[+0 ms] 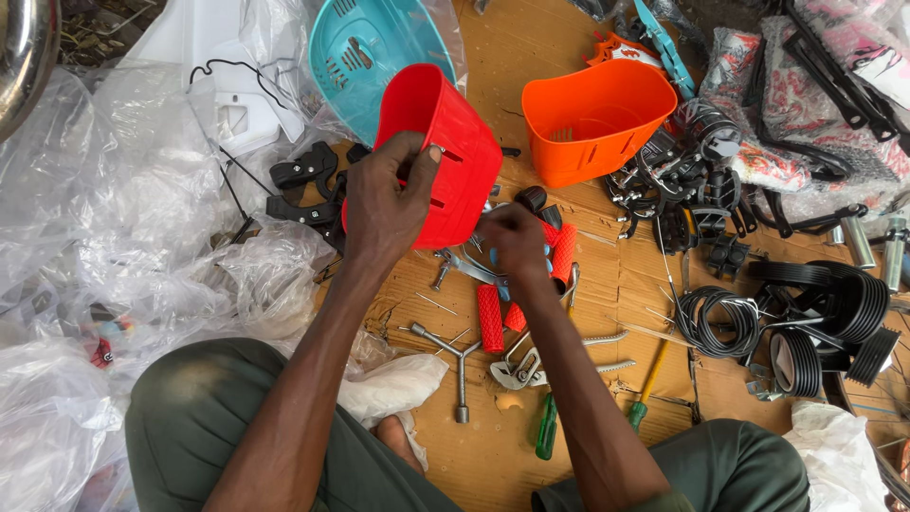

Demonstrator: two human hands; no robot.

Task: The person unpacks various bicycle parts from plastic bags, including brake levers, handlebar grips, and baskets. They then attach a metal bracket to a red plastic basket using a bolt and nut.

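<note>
Red basket [445,152], plastic, slotted wall, sits tipped on its side above the cardboard floor [493,455], just left of centre; its inside faces away, contents not visible. Nearest the camera: three-way wrench [453,353], green-handled screwdriver [547,427], pliers [517,372], red rubber grips [491,318] lying loose on the cardboard. Left hand [384,199] grasps the red basket by its rim, fingers curled over the edge, thumb on the outer wall. Right hand [515,245] is clenched around a small tool at the basket's lower edge; the tool itself is mostly hidden. Farther out, orange basket [592,118] stands open-side up, looks empty. Teal basket [374,47] lies behind, partly wrapped in clear plastic. Crumpled clear plastic bags [123,218] fill the left. Black cable coils [720,322] and black ribbed rings [834,308] lie right.
</note>
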